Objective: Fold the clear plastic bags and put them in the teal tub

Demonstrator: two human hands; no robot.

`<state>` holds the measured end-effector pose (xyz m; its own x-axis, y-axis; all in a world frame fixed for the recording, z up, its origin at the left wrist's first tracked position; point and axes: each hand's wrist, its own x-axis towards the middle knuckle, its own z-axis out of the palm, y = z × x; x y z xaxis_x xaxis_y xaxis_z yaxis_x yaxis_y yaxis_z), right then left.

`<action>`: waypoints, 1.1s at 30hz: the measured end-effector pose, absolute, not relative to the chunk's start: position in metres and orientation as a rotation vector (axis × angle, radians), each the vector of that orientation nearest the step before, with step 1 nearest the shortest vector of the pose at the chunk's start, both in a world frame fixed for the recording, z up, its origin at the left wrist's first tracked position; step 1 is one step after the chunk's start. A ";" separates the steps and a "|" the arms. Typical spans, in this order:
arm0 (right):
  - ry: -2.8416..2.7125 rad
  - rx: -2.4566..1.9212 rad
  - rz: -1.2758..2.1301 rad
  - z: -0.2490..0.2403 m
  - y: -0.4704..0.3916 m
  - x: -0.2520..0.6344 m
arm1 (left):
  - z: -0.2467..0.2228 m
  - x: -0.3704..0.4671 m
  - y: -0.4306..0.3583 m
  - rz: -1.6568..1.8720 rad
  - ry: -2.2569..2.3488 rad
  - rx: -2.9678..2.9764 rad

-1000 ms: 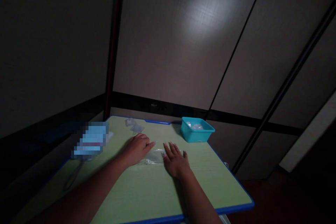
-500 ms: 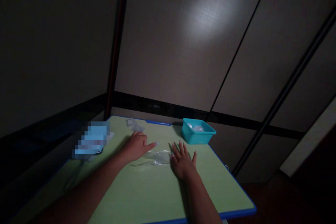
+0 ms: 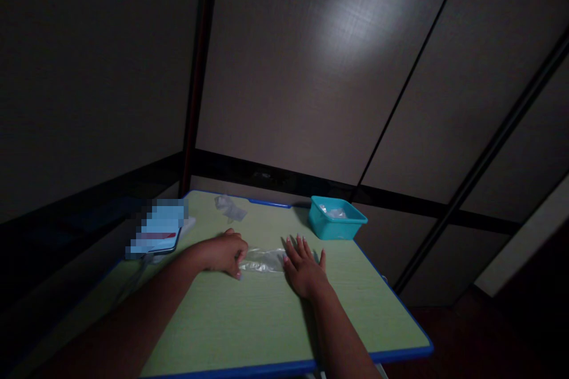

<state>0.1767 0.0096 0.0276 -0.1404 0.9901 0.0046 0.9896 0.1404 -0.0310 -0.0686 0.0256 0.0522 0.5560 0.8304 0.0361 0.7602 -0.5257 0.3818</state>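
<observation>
A clear plastic bag [image 3: 262, 260] lies stretched flat on the green tabletop between my hands. At its left end my left hand [image 3: 226, 254] is closed, the curled fingers and thumb gripping the bag's edge. My right hand [image 3: 306, 272] rests palm down across the bag's right part, fingers spread, pressing it against the table. That end of the bag is partly hidden under the palm.
A turquoise basket [image 3: 338, 229] with clear plastic inside stands at the back right. Crumpled translucent plastic [image 3: 231, 208] lies at the back left. A phone [image 3: 162, 231], partly blurred, is propped at the left edge. The table [image 3: 240, 325] has a blue rim; dark panels rise behind.
My left hand has come down and left, its thumb folding in from outstretched to close on the bag's left end. The bag now looks straighter. My right hand stays spread on it.
</observation>
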 end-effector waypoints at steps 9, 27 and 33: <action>-2.368 -2.050 0.058 0.027 0.011 0.177 | 0.058 -0.071 0.022 0.356 1.337 2.391; -2.417 -2.030 0.006 0.024 0.012 0.180 | 0.051 0.015 -0.031 0.694 1.062 2.612; -2.443 -2.038 0.006 0.020 0.019 0.182 | 0.033 0.052 -0.046 0.551 1.311 2.530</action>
